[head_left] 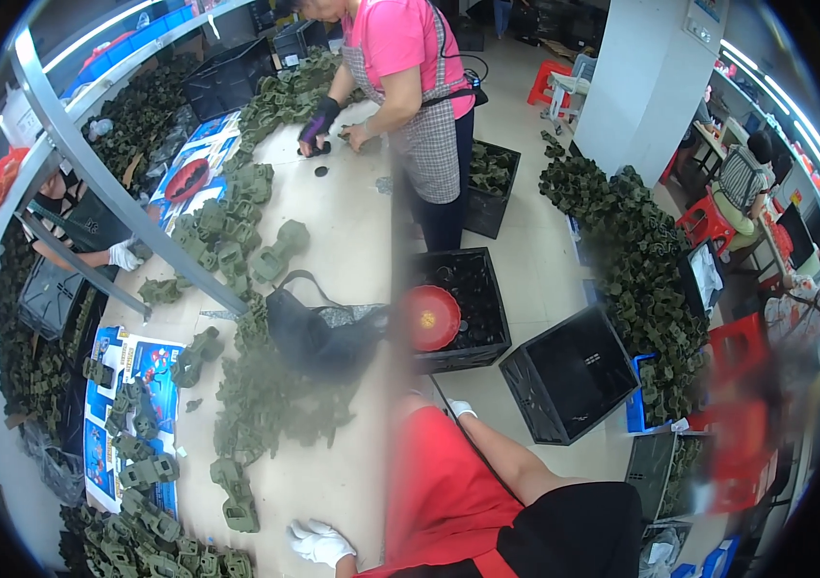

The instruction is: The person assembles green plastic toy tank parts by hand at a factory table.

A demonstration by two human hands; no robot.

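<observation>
My left hand [321, 544], in a white glove, lies at the table's near edge with its fingers stretched out and nothing in them. Just beyond it is an olive-green moulded plastic part [236, 495]. My right hand [463, 409], also gloved in white, reaches down beside the table, close to a black crate [499, 354]; its fingers are mostly hidden. Inside that crate sit a red bowl [432, 319] and small dark pieces. Farther along the table are a heap of green parts [280, 390], partly blurred, and a dark bag [318, 332].
Across the table [352, 212] a co-worker in a pink shirt [400, 43] handles small dark pieces. Another person's gloved hand [124, 255] shows behind the metal frame [111, 164] at left. On the floor at right stand an open black crate [574, 376] and a long green pile [632, 250].
</observation>
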